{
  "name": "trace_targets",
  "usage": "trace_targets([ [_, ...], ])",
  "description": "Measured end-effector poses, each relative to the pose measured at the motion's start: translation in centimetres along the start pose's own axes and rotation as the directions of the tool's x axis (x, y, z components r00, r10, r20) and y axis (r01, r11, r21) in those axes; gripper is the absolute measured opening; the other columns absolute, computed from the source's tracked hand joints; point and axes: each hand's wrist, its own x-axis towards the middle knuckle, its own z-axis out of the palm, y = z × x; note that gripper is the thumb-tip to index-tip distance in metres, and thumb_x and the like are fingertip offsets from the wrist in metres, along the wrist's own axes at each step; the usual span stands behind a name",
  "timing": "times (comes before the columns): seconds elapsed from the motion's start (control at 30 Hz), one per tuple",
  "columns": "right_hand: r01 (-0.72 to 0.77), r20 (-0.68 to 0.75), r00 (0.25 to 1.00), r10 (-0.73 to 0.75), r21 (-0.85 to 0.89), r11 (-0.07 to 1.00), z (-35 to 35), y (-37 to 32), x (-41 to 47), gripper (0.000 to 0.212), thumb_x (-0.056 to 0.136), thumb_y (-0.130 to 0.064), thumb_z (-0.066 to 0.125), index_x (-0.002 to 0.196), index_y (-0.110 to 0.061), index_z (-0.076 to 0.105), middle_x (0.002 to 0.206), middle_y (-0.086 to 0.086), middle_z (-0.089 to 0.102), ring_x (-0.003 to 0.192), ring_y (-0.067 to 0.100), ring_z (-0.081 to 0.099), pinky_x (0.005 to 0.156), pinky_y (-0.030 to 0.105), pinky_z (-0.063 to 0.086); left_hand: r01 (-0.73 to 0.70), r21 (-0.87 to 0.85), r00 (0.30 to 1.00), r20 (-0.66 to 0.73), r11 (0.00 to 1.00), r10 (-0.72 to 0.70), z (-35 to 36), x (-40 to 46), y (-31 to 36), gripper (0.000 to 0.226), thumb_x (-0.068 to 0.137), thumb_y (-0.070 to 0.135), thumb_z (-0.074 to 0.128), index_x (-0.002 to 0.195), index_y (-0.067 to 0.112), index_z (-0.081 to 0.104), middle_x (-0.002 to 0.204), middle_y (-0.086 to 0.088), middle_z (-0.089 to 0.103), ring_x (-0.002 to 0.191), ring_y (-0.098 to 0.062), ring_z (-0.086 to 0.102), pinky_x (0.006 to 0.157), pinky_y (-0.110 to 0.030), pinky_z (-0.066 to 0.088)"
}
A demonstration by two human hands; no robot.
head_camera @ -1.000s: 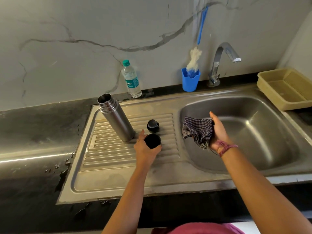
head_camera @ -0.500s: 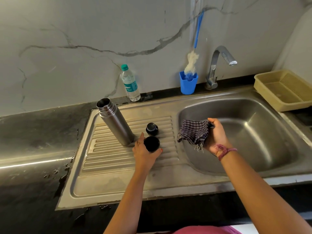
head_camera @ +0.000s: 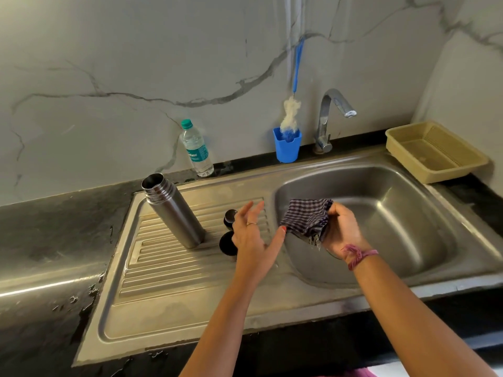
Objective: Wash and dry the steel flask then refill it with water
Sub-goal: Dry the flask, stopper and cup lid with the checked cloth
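We are finding the steel flask (head_camera: 174, 210) standing uncapped and tilted on the ribbed drainboard (head_camera: 168, 270) of the sink (head_camera: 394, 278), with two dark caps (head_camera: 228, 242) lying just beside its base. The right hand (head_camera: 343, 229) is gripping a checked cloth (head_camera: 306, 219) over the basin, while the left hand (head_camera: 251, 235) is hovering with its grip wide and holding nothing. We are judging the flask rigid, smooth and probably slippery if wet, so we are advising a wrap of the cloth around mid-body, below the threaded neck.
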Motion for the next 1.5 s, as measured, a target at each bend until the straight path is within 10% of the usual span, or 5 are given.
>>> trace_targets([
  [0.33,-0.028,-0.068,0.998,0.018,-0.151,0.988,-0.7,-1.6,-2.1,0.036,0.092,-0.020,0.055,0.119,0.003,0.063,0.113,0.021,0.068,0.094,0.029,0.069,0.072,0.036,0.058,-0.102,0.167,0.912,0.409,0.981,0.025,3.4,1.1,4.8,0.078,0.069,0.085,0.056,0.124,0.030,0.057,0.120,0.014,0.050,0.118,-0.011,0.044,0.101,-0.033,0.027],
  [0.67,-0.072,-0.039,0.997,0.066,-0.198,0.978,-3.8,-5.7,-3.4,0.024,0.094,-0.022,0.050,0.097,-0.005,0.066,0.087,0.015,0.072,0.073,0.025,0.072,0.059,0.032,0.056,-0.085,0.255,0.915,0.402,0.963,-0.026,7.7,2.5,7.3,0.031,0.089,0.047,0.062,0.091,0.017,0.065,0.098,0.004,0.058,0.092,-0.014,0.051,0.087,-0.034,0.029],
  [0.87,-0.142,0.034,0.987,0.157,-0.269,0.953,-6.7,-8.3,-4.2,0.026,0.088,-0.011,0.060,0.109,0.002,0.065,0.105,0.020,0.071,0.090,0.026,0.071,0.068,0.030,0.059,0.256,-0.080,0.898,0.388,0.963,-0.207,9.3,4.6,9.5,0.031,0.086,0.032,0.063,0.067,0.013,0.048,0.062,-0.004,0.051,0.059,-0.014,0.048,0.060,-0.031,0.037],
  [1.17,-0.198,-0.074,0.980,0.184,-0.424,0.884,-11.3,-14.2,-3.6,0.030,0.079,0.008,0.065,0.109,0.003,0.060,0.093,0.020,0.070,0.078,0.029,0.070,0.063,0.032,0.059,0.760,-0.501,0.649,0.608,0.413,-0.458,11.3,9.9,10.7,0.029,0.095,0.027,0.060,0.120,0.011,0.057,0.121,-0.015,0.063,0.110,-0.032,0.060,0.084,-0.050,0.054],
  [1.5,-0.124,-0.158,0.986,0.055,-0.476,0.871,-15.9,-19.8,-4.7,0.035,0.085,0.007,0.062,0.119,0.001,0.055,0.094,0.023,0.069,0.080,0.031,0.066,0.066,0.034,0.061,0.748,-0.500,0.628,0.747,0.437,-0.220,16.4,13.1,14.1,0.034,0.090,-0.003,0.061,0.123,0.003,0.059,0.115,-0.015,0.071,0.109,-0.029,0.068,0.083,-0.042,0.057],
])
